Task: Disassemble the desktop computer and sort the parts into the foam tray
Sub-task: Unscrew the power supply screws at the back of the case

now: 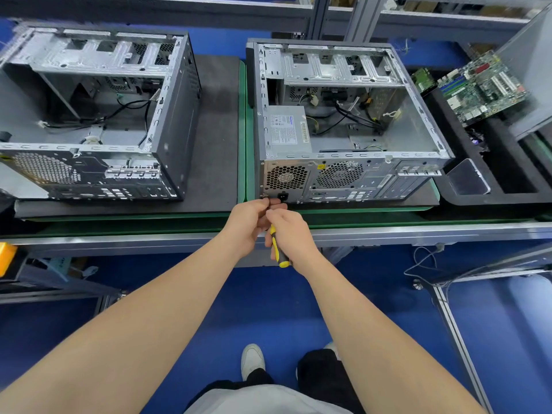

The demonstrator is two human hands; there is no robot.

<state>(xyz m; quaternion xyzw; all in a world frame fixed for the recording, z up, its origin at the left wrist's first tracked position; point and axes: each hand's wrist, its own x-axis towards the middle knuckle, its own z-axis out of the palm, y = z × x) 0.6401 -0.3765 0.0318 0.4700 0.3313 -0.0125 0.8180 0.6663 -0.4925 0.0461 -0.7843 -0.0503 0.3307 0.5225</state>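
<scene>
Here the computer case [352, 121] lies on its side with the open face up, on a dark mat [424, 195] near the desk's [388, 231] front edge, right of the middle. Both hands meet at the lower left corner of its rear panel, just beside the power socket [283, 196].

The right grip [288, 234] is wrapped round the yellow-and-black handle of a screwdriver [279, 249], whose butt sticks out below the palm and points back toward the person. The left grip [251, 222] sits touching the right, fingers curled in around the tool's front end where it reaches the case. The tip itself is hidden behind the fingers.

Inside the case, a grey power supply [288, 130] fills the rear left corner, and loose black cables [349, 115] trail across the floor of the shell.

At the desk's right end sits the black foam tray [507, 198]. A green motherboard [481, 88] rests tilted in its far compartment, and a small green card [422, 79] lies just beside it toward the case. A second case [89, 115] – already gutted apart from a few wires – lies toward the desk's left end, well apart from the hands.
</scene>
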